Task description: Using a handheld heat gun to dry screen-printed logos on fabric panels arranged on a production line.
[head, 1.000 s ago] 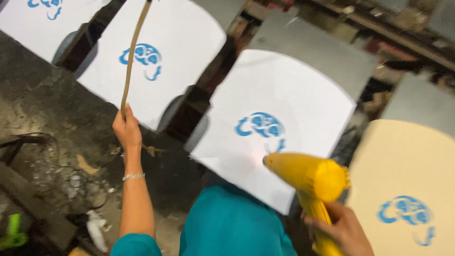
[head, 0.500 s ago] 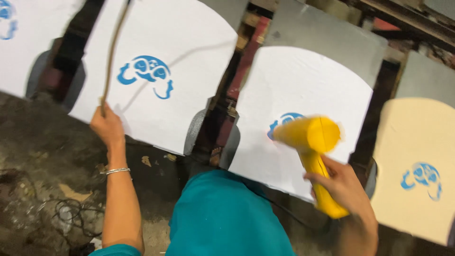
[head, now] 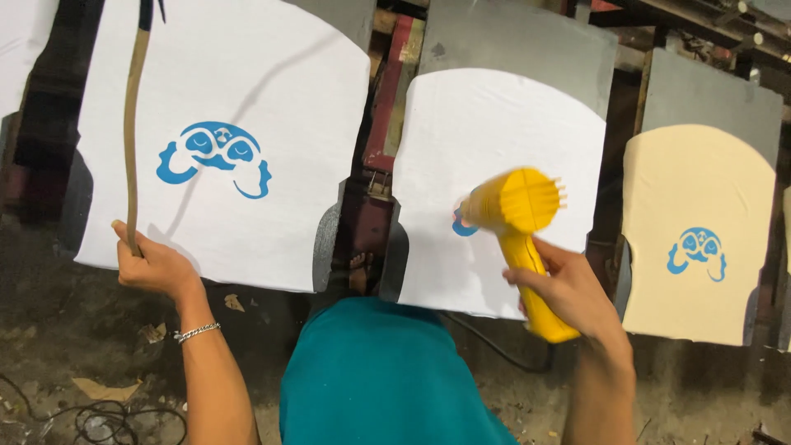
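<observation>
The right hand has its fingers closed round the handle of a yellow dryer, whose round nozzle end points down at a white cloth on a board. The nozzle is blurred and covers most of a blue print just left of the fingers, so how near it hangs to the cloth is hard to tell. A dark cord runs below the cloth's edge, left of the wrist.

The left hand has its fingers wrapped round the lower end of a thin stick, which rises straight up from the fist across a second white cloth. A blue print sits to the right of the stick, above the fingers. A bracelet circles the left wrist.

Well right of the right hand lies a cream cloth with its own blue print. A teal garment shows between the arms.
</observation>
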